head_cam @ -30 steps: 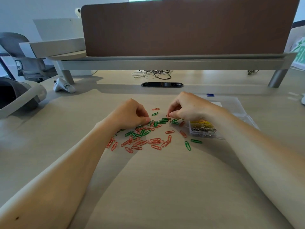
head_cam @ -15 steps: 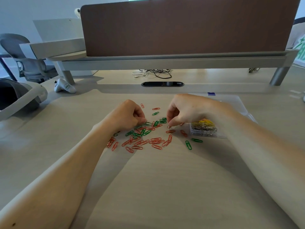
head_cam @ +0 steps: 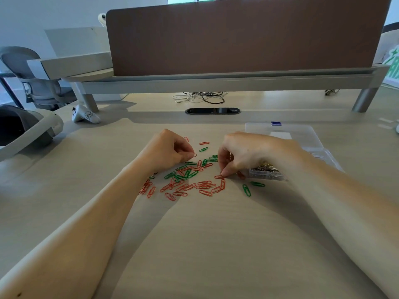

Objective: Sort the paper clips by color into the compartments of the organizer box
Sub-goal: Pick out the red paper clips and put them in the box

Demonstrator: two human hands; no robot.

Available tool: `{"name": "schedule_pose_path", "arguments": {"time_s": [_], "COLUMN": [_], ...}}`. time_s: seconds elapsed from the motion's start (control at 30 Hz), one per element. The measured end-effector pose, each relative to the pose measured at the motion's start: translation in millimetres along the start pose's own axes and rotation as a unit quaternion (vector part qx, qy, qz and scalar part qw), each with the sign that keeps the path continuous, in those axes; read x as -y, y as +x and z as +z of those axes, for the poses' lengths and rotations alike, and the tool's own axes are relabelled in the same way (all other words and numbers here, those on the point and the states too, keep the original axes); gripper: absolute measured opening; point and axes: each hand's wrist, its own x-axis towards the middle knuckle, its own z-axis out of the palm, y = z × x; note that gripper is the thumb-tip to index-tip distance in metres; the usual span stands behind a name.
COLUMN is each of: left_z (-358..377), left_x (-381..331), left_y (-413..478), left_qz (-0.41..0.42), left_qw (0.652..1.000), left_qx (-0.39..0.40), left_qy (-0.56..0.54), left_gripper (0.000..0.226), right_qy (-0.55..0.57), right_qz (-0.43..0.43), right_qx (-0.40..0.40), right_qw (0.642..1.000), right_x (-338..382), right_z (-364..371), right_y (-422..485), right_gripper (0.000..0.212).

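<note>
Well, I am watching the left hand (head_cam: 170,151) pinching a red clip (head_cam: 195,155) beside the mixed pile (head_cam: 190,180), while the right hand (head_cam: 244,154) is pinching a second red clip (head_cam: 219,176) on the desk (head_cam: 194,244). The organizer box (head_cam: 298,134) is sitting just behind that wrist. I am fearing a hooked neighbour riding along into the wrong compartment.

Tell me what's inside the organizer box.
Silver and yellow paper clips show in the organizer box's near corner. The right hand and forearm cover most of the rest.
</note>
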Motion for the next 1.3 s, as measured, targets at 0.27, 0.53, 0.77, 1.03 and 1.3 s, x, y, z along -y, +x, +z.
{"name": "schedule_pose_path", "arguments": {"time_s": [0.27,0.53,0.77,1.03,1.3], "left_z": [9.2,7.4,7.9,-10.8,-16.6], "left_x": [-3.5,-2.4,-10.2,2.7,10.0], "left_y": [0.6,1.2,-1.1,-3.3,-1.8], "left_qz": [0.012,0.029,0.058,0.012,-0.023], "left_qw": [0.996,0.995,0.993,0.992,0.993], "left_qx": [0.056,0.070,0.098,0.115,0.109], "left_qy": [0.067,0.063,0.031,0.058,0.036], "left_gripper": [0.015,0.012,0.014,0.026,0.022], "right_qy": [0.039,0.009,0.000,0.035,0.036], "right_qz": [-0.018,-0.002,0.009,-0.069,-0.072], "right_qx": [-0.020,-0.045,-0.075,-0.117,-0.064], "right_qw": [0.999,0.999,0.997,0.990,0.995], "right_x": [6.2,6.3,5.0,8.8,10.4], "right_z": [-1.1,5.5,7.7,8.4,9.3], "right_y": [-5.4,1.5,2.4,5.5,5.7], "right_gripper": [0.010,0.035,0.031,0.009,0.009]}}
